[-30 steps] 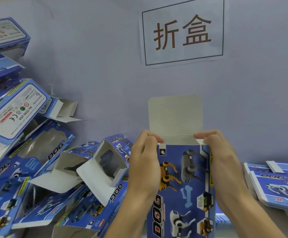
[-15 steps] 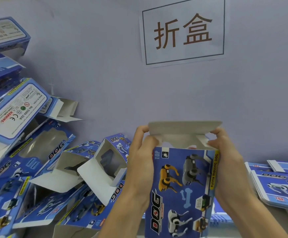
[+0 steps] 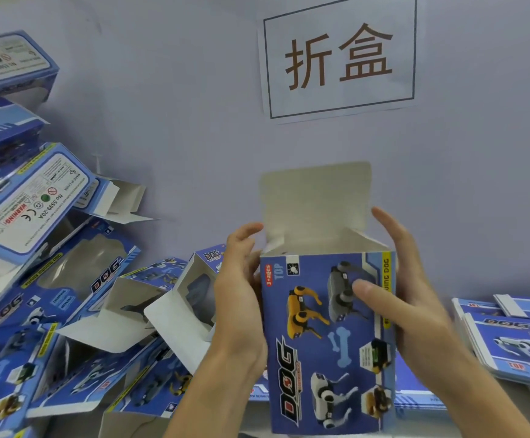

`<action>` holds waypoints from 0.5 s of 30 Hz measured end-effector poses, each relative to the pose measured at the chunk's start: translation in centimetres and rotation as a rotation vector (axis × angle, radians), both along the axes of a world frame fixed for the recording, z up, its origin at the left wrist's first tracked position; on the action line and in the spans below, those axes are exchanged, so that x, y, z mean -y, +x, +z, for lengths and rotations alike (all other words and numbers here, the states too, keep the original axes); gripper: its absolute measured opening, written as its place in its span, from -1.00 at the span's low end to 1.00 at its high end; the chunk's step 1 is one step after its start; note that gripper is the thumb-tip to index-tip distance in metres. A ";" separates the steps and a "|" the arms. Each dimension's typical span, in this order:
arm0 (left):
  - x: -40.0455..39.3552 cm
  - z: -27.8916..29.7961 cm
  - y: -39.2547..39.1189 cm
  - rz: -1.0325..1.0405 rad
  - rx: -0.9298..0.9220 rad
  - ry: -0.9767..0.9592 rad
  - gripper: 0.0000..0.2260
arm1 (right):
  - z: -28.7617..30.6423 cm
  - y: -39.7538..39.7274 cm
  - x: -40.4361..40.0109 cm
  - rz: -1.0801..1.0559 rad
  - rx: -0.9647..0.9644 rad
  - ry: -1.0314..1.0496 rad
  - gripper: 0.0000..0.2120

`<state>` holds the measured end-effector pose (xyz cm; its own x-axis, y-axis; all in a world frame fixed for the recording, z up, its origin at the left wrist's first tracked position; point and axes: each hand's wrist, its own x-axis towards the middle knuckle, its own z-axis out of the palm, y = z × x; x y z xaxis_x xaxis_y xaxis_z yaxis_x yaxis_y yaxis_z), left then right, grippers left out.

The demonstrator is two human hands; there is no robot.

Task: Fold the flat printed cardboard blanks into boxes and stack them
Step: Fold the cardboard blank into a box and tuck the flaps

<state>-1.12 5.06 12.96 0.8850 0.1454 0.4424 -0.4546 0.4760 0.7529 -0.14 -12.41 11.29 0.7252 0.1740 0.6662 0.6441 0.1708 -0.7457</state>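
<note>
Pale lilac wall (image 3: 162,105) is filling the background, and I am seeing a white paper sign (image 3: 339,56) with two brown characters fixed to it high up. Against that wall I am holding a blue printed box (image 3: 323,339) upright between both hands, in the middle of the view. Its top lid flap (image 3: 316,197) is standing open and vertical, plain cardboard side facing me.

My left hand (image 3: 237,298) is pressing flat on the box's left side, fingers nearly straight and reaching up past the top edge. My right hand (image 3: 415,298) is gripping the right side: the thumb is lying across the printed front, the fingers are wrapping round the far corner.

To the left, a heap of folded boxes (image 3: 67,279) is leaning against the wall, several with flaps hanging open. At the right edge, a stack of flat blanks (image 3: 516,336) is lying on the work surface, well apart from the heap. I cannot tell what the held box is resting on.
</note>
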 end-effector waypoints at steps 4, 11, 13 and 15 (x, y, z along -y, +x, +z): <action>-1.0 0.1 0.0 -0.142 -0.007 0.016 -0.60 | 0.4 -0.2 1.5 -0.283 0.036 0.026 -0.17; -1.6 -0.6 1.3 0.061 -0.132 0.288 -0.80 | 0.5 0.5 2.8 -0.331 -0.050 0.282 -0.28; -2.0 -0.6 1.4 0.047 -0.171 0.309 -0.76 | 0.6 0.3 3.2 -0.213 -0.098 0.404 -0.30; -2.4 -0.7 1.6 0.011 -0.188 0.279 -0.73 | 1.1 -0.2 3.3 0.011 -0.163 0.450 -0.36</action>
